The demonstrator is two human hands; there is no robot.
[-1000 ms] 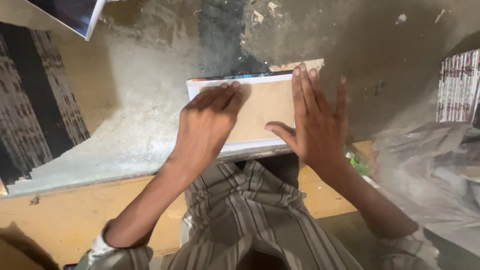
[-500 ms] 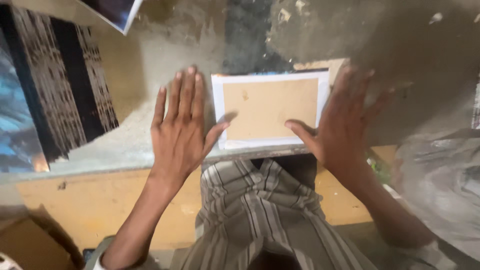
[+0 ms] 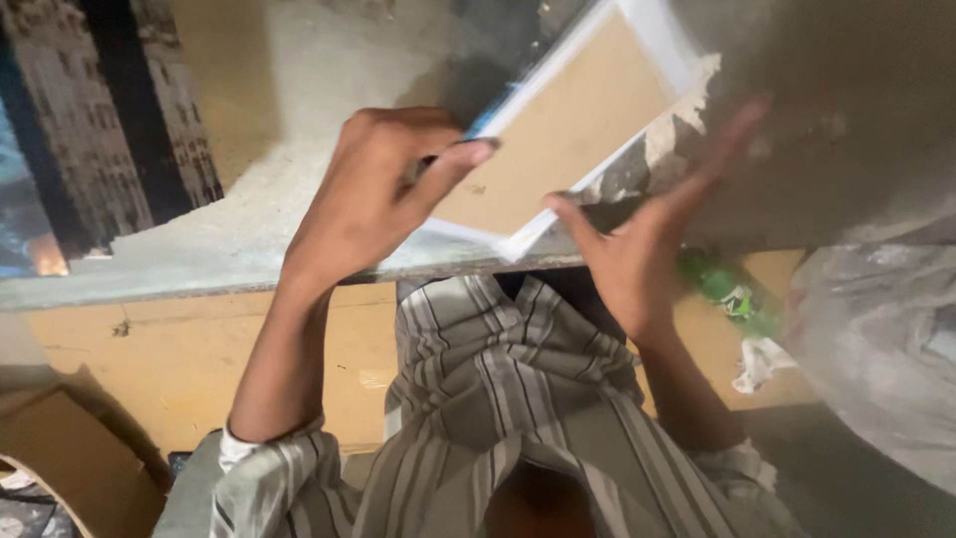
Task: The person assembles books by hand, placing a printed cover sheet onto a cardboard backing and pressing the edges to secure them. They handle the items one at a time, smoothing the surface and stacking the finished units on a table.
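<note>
The left hand (image 3: 373, 199) grips the near left edge of a flat rectangular book (image 3: 563, 125), fingers curled over the edge and the thumb laid flat on top, pinching the stack. The book has a matte tan card face with a white border and a thin blue line along its left side; it sits skewed, its far end angled up and to the right of the fingers. The right hand (image 3: 647, 234) is open, fingers straight and slightly spread, blurred at the tips; its thumb touches the book's near right corner, while the fingers lie just beside the right edge. The book's near corner juts past the edge of a rough, mottled grey slab (image 3: 249, 229), dusty and stained. Below the right wrist lies a green bottle (image 3: 722, 284), next to crumpled clear plastic (image 3: 876, 339). Left of the left hand stand dark striped stacks (image 3: 119, 110). Striped cloth (image 3: 498, 399) covers the lap.
</note>
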